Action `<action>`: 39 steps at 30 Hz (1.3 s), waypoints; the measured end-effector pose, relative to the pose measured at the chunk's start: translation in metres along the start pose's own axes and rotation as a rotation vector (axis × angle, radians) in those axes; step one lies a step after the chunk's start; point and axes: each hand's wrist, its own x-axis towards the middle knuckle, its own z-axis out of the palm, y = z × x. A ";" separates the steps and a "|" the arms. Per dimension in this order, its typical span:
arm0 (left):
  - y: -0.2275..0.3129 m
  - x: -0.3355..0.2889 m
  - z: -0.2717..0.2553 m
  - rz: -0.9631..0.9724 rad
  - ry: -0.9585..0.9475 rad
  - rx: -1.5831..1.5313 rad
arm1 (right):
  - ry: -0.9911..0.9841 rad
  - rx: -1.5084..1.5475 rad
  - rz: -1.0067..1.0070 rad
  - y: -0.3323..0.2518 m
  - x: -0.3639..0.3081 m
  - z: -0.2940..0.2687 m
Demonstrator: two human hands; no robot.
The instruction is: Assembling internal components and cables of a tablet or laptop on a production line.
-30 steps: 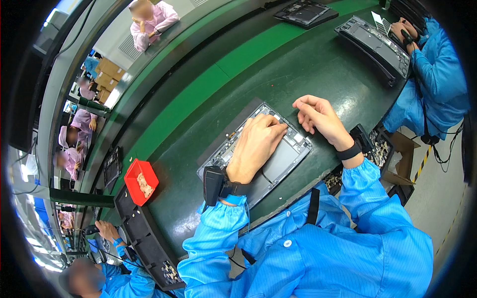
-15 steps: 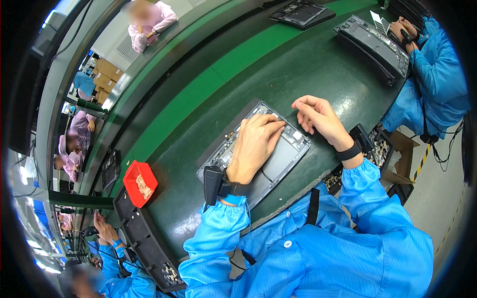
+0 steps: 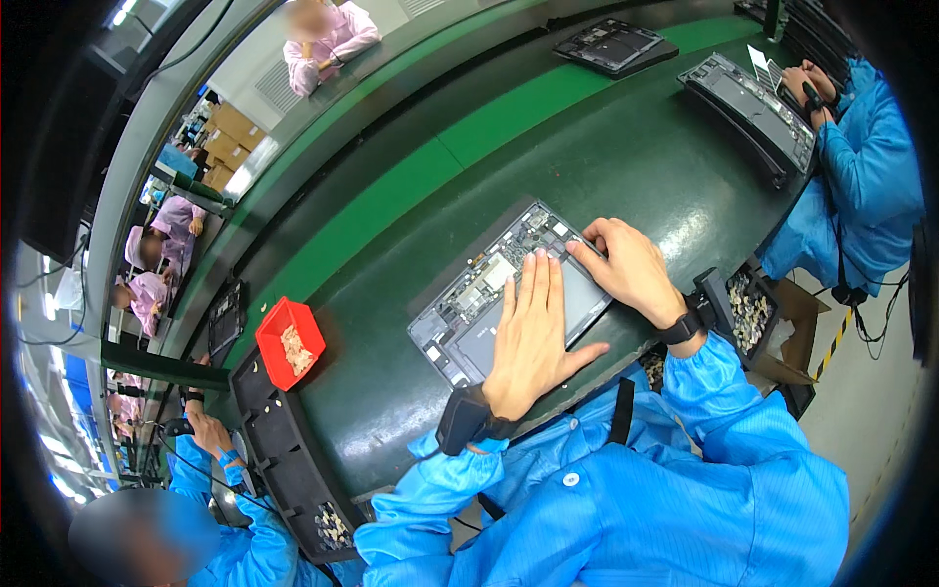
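Note:
An opened laptop base (image 3: 460, 311), grey with its circuit boards and dark battery exposed, lies flat on the dark green work surface (image 3: 626, 157) in front of me. My left hand (image 3: 533, 338) rests flat on the battery area, fingers straight and together. My right hand (image 3: 626, 269) sits at the base's right end, fingers curled and pressing down near the upper right corner. Both sleeves are blue, and each wrist carries a black strap device.
A red bin (image 3: 290, 342) of small parts stands to the left. A black tray (image 3: 284, 460) sits by a co-worker in blue at lower left. Another opened laptop (image 3: 748, 103) lies before a co-worker at upper right. A parts box (image 3: 748, 308) is beside my right wrist.
My left hand has flattened and slid slightly along the battery. My right hand stays at the base's right end with little movement.

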 end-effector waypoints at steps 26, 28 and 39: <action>-0.021 -0.012 -0.043 0.146 -0.076 -0.265 | -0.627 0.954 0.459 -0.003 0.015 -0.008; -0.024 -0.013 -0.043 0.116 -0.041 -0.210 | -0.491 0.945 0.443 -0.007 0.017 0.000; -0.079 -0.004 0.014 -0.207 0.278 0.028 | -0.289 0.948 0.280 -0.041 0.236 0.096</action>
